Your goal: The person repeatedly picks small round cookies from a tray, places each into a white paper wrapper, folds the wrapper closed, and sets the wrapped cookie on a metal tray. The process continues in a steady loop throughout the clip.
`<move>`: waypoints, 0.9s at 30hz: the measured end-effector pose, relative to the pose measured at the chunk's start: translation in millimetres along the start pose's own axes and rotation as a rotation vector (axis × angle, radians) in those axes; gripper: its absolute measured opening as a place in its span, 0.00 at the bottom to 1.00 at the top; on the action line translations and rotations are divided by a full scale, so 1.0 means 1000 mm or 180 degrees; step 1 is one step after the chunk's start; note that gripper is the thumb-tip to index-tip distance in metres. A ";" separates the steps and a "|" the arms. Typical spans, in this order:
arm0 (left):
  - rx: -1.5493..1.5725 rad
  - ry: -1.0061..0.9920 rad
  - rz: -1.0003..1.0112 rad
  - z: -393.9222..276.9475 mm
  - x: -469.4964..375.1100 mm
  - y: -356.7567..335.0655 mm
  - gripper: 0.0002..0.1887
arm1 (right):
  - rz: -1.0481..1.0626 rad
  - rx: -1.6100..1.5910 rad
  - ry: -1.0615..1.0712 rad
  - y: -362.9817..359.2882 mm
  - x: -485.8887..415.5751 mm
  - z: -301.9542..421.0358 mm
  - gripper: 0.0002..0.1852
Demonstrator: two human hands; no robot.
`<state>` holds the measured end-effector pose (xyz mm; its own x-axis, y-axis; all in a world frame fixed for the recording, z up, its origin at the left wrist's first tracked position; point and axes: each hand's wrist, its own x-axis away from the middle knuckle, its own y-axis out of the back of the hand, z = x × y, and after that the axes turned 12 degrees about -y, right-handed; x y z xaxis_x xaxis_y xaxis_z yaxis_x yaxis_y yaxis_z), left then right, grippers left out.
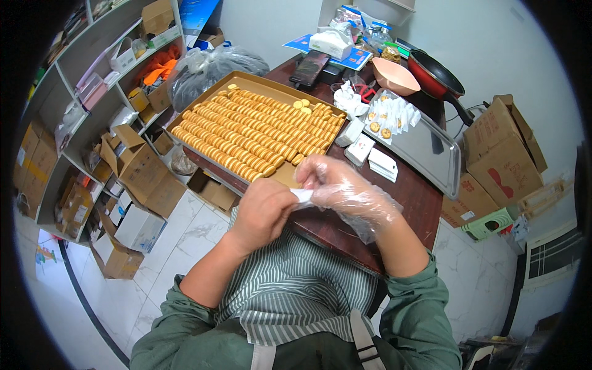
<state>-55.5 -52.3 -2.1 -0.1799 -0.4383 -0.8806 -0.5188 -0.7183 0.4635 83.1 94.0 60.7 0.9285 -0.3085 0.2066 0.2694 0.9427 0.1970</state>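
My bare left hand (264, 208) pinches one end of a small white paper packet (303, 196) above the table's near edge. At the packet's other side is my right hand (347, 192), in a clear plastic glove, its fingers curled around it. What the packet contains is hidden. Just beyond my hands lies a gold baking tray (277, 95) with tight rows of round sandwich biscuits (231, 134). A few loose biscuits (303, 105) lie flat near its far side. Stacks of white paper sleeves (383, 165) sit right of the tray.
A steel tray (430, 143) holds several white packets with biscuits (386, 115). Behind are red-handled scissors (366, 92), a pink bowl (395, 76), a frying pan (437, 71) and a phone (311, 68). Cardboard boxes (504, 152) stand right of the dark wooden table (411, 199); shelves (74, 129) line the left.
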 end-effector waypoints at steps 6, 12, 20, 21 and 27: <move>-0.0144 0.0627 -0.0412 -0.003 -0.022 -0.014 0.07 | 0.0145 -0.0980 -0.0461 0.026 0.010 -0.003 0.15; 0.0698 0.1216 -0.0855 -0.012 -0.063 -0.059 0.04 | -0.0791 -0.1265 -0.0101 0.030 0.036 -0.014 0.20; 0.0936 0.0682 0.0143 -0.017 -0.053 -0.099 0.14 | -0.2890 -0.1058 -0.0075 0.194 0.043 -0.080 0.10; 0.0879 0.0511 0.0305 -0.020 -0.047 -0.104 0.14 | -0.3120 -0.1102 -0.0197 0.225 0.039 -0.087 0.07; 0.0555 0.0468 0.0870 -0.029 -0.027 -0.121 0.15 | -0.3276 -0.0285 -0.0953 0.335 -0.003 -0.135 0.13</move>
<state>36.6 30.4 -30.9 -0.2163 -0.6838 -0.6969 -0.6053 -0.4662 0.6452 205.1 427.7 -3.0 0.1478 -0.9664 0.2101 0.9150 0.2143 0.3420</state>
